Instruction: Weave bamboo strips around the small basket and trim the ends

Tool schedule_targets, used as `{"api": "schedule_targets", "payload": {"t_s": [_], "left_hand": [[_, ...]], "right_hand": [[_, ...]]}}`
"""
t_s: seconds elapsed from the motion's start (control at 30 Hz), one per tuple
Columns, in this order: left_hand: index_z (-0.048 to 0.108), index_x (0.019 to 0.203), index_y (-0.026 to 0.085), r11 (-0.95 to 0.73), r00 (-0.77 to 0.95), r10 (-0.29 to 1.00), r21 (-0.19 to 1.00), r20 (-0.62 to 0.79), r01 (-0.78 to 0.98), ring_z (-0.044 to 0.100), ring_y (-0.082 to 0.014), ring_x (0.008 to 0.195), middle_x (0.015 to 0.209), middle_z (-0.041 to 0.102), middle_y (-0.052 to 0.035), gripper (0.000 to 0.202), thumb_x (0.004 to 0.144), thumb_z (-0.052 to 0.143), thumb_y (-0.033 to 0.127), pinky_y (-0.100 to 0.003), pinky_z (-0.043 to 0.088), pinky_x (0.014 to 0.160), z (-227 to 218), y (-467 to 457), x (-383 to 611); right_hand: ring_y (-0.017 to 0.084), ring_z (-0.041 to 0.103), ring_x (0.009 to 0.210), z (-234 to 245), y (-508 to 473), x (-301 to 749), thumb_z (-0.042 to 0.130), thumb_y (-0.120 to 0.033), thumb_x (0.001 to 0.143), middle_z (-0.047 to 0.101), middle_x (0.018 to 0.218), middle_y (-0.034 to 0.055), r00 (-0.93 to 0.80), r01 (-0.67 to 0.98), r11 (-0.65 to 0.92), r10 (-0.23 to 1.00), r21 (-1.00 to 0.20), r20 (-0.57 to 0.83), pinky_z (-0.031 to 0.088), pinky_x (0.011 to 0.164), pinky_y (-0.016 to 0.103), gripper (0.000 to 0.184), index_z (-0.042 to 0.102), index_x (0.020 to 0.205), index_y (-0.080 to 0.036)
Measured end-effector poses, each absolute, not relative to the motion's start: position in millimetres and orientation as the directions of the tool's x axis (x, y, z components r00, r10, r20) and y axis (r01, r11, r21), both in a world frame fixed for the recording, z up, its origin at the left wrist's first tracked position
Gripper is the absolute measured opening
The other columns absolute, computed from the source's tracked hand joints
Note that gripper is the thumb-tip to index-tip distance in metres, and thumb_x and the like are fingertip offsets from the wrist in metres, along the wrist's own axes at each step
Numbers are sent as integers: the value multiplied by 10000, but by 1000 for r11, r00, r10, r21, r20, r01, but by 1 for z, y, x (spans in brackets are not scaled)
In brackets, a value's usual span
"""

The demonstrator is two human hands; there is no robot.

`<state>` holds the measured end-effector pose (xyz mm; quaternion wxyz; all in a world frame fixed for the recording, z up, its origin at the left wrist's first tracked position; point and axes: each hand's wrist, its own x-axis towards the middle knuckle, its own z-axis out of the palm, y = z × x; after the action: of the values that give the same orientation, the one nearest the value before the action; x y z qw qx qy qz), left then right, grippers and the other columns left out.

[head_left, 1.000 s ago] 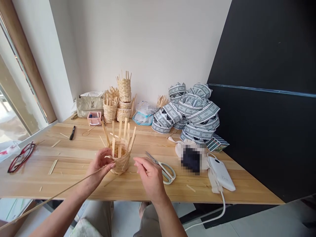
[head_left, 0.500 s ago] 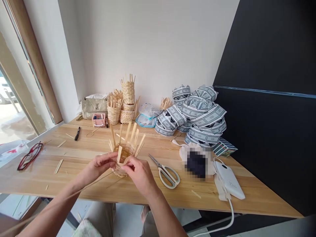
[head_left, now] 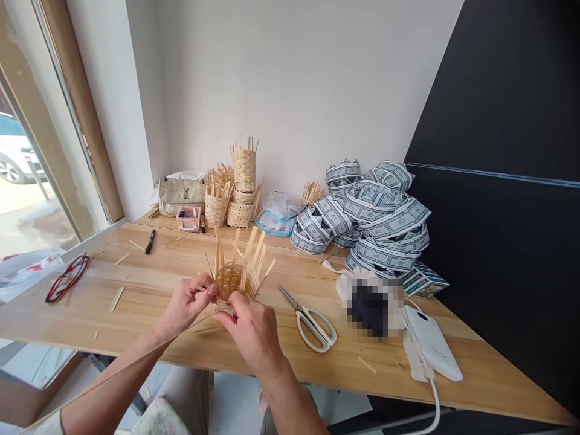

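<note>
A small unfinished bamboo basket (head_left: 233, 281) sits in front of me, tilted so its open top faces me, with stiff upright slats fanning out from its woven base. My left hand (head_left: 186, 305) pinches the basket's left side. My right hand (head_left: 254, 332) is closed on its near side, fingers over a long thin bamboo strip (head_left: 136, 356). That strip runs from the basket down past my left forearm and out of view at lower left. Steel scissors with white handles (head_left: 312, 323) lie to the right of my right hand, not touching it.
On the wooden table (head_left: 371, 374) lie loose bamboo slips, red glasses (head_left: 67, 278) and a black marker (head_left: 150, 241). Stacked baskets (head_left: 244, 172), a pink box (head_left: 188, 219) and a beige bag (head_left: 181, 196) stand at the back. Printed blue-white packages (head_left: 385, 217) are heaped at right, near a white corded device (head_left: 432, 343).
My right hand has moved from beside the basket onto its near side. The basket has tilted its open top toward me. The whole scene has shifted right in the view.
</note>
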<state>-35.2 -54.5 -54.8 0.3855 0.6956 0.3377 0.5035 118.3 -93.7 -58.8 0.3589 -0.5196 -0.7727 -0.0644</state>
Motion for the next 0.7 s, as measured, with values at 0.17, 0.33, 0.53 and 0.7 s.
{"api": "schedule_targets", "payload": {"t_s": [0.17,0.33,0.53,0.7], "left_hand": [[695,776,167,-425,266,874,905,406,16,598,-201,708,781,639,-81,298,815,516,402,-302,502,661,-61,-58,-39],[701,775,138,-221,131,951,913,279,-343,609,-211,783,888,633,-96,238,772,564,333,-343,517,750,-72,-63,-29],[682,840,143,-12,110,988,770,107,-638,627,-158,746,913,664,-74,187,752,581,273,-277,510,725,-78,-76,-12],[655,872,164,-74,-19,996,699,87,-711,616,-139,780,912,662,-50,181,777,569,292,-273,499,765,-77,-88,5]], "right_hand": [[146,588,496,-63,-92,119,699,-364,727,646,550,-10,-189,845,471,706,-254,682,313,464,247,231,541,643,-218],[123,552,476,-69,-89,121,617,-392,797,610,509,-12,-147,870,435,675,-230,723,301,478,239,286,530,596,-208],[122,529,468,-71,-86,123,517,-423,858,587,500,-2,-122,870,431,661,-241,740,297,484,241,352,528,587,-199],[122,519,464,-72,-85,123,463,-443,881,573,494,0,-95,855,441,652,-274,752,305,487,237,392,526,587,-192]]}}
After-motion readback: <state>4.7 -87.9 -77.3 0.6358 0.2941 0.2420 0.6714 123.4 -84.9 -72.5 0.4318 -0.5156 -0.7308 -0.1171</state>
